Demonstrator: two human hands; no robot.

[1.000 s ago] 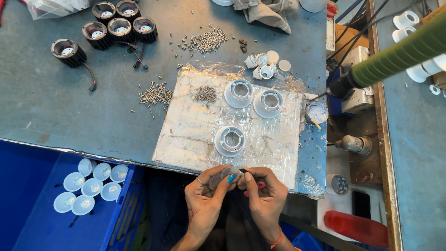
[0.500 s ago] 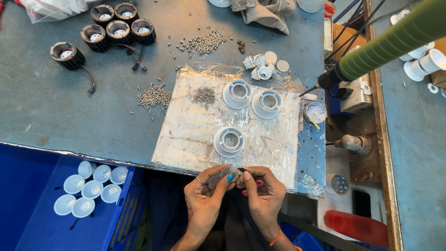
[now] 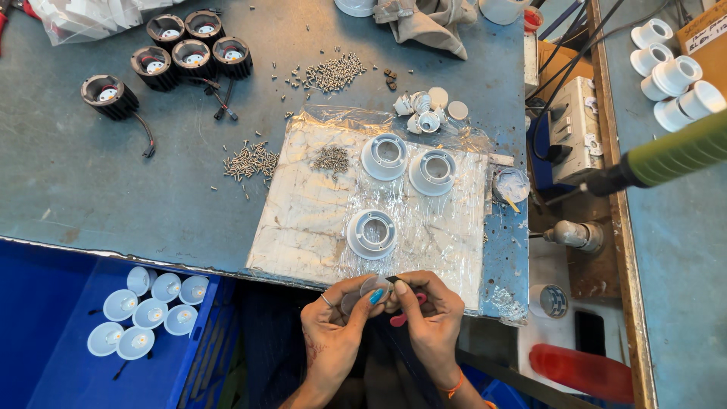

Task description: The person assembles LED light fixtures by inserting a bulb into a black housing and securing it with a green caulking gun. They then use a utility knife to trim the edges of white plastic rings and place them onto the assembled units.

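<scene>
Workbench (image 3: 91,189): grey-blue top, seen from above; its near edge runs above a blue crate at lower left.

Foil sheet (image 3: 318,220): silvery, under clear film, at the bench's near edge. On it stand three grey ring housings, two side by side at the far end (image 3: 384,156) (image 3: 433,172) and one nearer (image 3: 372,233), with a small heap of screws (image 3: 331,158) to the left of the far pair.

Crate (image 3: 53,303): blue, below the bench edge. Holds six white cups (image 3: 148,310) in a cluster, open ends up.

Black finned housings (image 3: 189,45): four grouped at the bench's far left, a fifth (image 3: 110,96) apart to the left, each with trailing wires.

Cloth (image 3: 424,23): beige, crumpled, at the far edge.

Screw piles: one (image 3: 333,72) beyond the sheet, one (image 3: 252,160) just left of it.

White caps (image 3: 425,112): small cluster at the sheet's far right corner.

Driver (image 3: 666,155): green-handled, reaching in from the right over the side shelf.

White fittings (image 3: 674,72): several on the right-hand surface.

Left hand (image 3: 337,329): below the sheet's near edge, fingers curled, pinching a small clear disc (image 3: 366,291) between thumb and fingertips.

Right hand (image 3: 428,318): touching the left, fingers closed on a thin tool with a pink handle (image 3: 399,320); its dark tip meets the disc.
</scene>
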